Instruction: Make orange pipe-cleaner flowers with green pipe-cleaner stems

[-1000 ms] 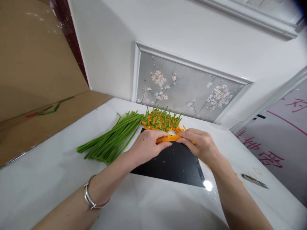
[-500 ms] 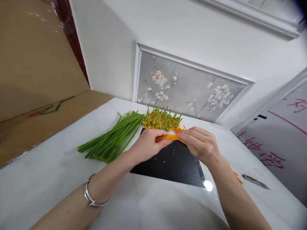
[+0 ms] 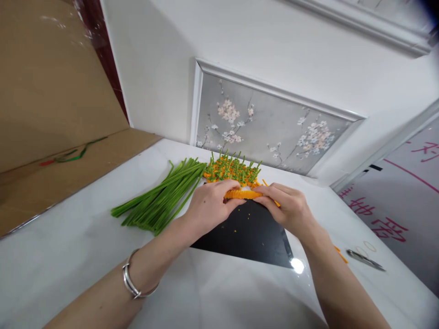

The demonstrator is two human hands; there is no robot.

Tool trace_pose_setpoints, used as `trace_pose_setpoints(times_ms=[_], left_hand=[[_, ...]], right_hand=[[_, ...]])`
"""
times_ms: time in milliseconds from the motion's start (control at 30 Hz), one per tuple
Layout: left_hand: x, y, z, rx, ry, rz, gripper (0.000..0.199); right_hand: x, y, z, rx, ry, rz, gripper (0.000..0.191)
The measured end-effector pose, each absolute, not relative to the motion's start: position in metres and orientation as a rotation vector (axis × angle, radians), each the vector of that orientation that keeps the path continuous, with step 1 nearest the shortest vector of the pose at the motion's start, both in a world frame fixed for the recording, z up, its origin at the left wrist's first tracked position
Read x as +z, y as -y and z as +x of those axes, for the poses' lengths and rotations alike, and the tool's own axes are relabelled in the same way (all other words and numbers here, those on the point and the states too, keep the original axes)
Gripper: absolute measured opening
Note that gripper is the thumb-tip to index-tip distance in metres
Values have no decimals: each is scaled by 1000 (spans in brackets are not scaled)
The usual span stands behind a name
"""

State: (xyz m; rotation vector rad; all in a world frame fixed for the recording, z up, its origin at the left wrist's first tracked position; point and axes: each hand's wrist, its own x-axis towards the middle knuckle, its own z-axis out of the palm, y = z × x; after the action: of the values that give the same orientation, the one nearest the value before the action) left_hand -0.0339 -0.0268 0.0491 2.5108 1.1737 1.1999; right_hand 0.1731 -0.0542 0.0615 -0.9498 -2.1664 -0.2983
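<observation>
A ribbed orange pipe-cleaner coil (image 3: 243, 194) stretches between my two hands, above a black mat (image 3: 240, 233). My left hand (image 3: 212, 201) pinches its left end with thumb and fingers. At the other end, the fingers of my right hand (image 3: 288, 205) close on it, and a thin orange strand sticks out beneath them. Just beyond the hands sits a cluster of small orange pieces with green stems (image 3: 231, 169). Loose orange pipe cleaners (image 3: 255, 184) lie partly hidden behind my right hand.
A bundle of green pipe cleaners (image 3: 161, 196) lies left of the mat. Scissors or snips (image 3: 365, 260), pale rings (image 3: 369, 246) and orange bits (image 3: 341, 255) lie at the right. Cardboard (image 3: 61, 91) stands at the left, a flowered wall panel (image 3: 270, 119) behind.
My right hand has shifted slightly, its fingers curling lower, and more of the orange coil now shows between the hands. My left hand has rolled a little.
</observation>
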Motion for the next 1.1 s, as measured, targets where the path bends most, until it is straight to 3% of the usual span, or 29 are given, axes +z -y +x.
trace_pose_setpoints(times_ms=[300, 867, 1100], left_hand=[[47, 28, -33, 1261, -1252, 2511, 8], [52, 29, -31, 1288, -988, 2385, 16], [53, 30, -33, 1212, -1128, 2334, 21]], right_hand=[[57, 48, 178, -429, 2187, -785, 18], [60, 52, 173, -309, 2114, -870, 10], [58, 53, 172, -247, 2080, -873, 14]])
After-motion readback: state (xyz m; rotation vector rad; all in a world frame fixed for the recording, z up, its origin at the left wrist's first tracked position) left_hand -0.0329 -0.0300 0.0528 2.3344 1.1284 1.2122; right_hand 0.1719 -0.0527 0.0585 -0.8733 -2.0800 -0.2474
